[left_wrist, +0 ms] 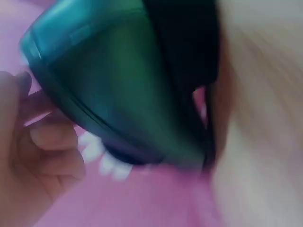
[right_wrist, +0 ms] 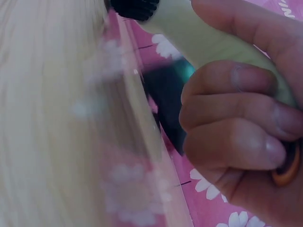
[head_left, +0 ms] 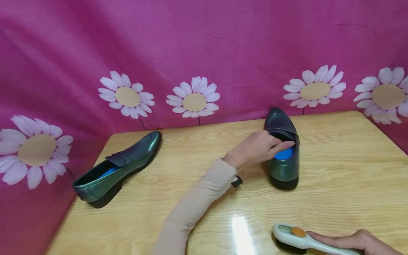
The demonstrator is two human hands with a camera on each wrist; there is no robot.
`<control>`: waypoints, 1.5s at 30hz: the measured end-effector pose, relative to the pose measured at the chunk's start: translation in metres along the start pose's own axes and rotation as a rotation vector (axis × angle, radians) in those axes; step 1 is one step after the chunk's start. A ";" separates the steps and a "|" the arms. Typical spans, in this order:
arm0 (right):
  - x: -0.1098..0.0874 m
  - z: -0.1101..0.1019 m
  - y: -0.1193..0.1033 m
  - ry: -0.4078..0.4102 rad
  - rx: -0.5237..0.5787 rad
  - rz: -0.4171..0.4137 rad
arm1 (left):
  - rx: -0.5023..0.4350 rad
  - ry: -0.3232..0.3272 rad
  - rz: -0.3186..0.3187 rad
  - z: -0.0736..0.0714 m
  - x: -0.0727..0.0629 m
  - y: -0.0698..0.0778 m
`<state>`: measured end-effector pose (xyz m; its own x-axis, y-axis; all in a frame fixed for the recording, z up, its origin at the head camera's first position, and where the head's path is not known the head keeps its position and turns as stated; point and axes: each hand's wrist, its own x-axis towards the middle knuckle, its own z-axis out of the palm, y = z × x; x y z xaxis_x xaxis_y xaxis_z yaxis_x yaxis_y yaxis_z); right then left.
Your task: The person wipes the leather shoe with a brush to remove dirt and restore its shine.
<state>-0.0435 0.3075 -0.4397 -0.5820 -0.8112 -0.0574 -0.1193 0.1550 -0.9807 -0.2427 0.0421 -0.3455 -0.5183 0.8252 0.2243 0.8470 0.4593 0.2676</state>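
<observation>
In the head view my left hand is at the opening of a dark green loafer, its thumb extended across the opening. The shoe stands sole down near the table's back edge, toe pointing away, with a blue insole inside. The left wrist view shows the loafer blurred beside loosely bent fingers; contact is hard to make out. At the lower right, my right hand grips a shoe brush by its pale green handle. Its dark bristles face down; an orange button sits on top.
A second green loafer stands at the table's left, toe toward the back right, also with a blue insole. The wooden table meets a magenta cloth with white daisies behind it and along both sides.
</observation>
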 end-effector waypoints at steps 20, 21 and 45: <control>0.004 -0.006 0.002 0.114 -0.331 0.074 | -0.234 0.032 -0.176 -0.025 -0.158 -0.022; 0.006 -0.006 -0.002 0.111 -0.310 0.085 | -0.293 0.064 -0.182 -0.022 -0.158 -0.024; 0.137 0.052 -0.123 0.687 -1.121 -0.359 | -0.703 0.521 -0.651 0.026 -0.168 0.004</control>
<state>-0.0664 0.1478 -0.3370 -0.6210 -0.5130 0.5927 -0.7393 0.6344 -0.2255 -0.1490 -0.0860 -0.4062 -0.9695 0.1756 0.1712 0.2219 0.3305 0.9174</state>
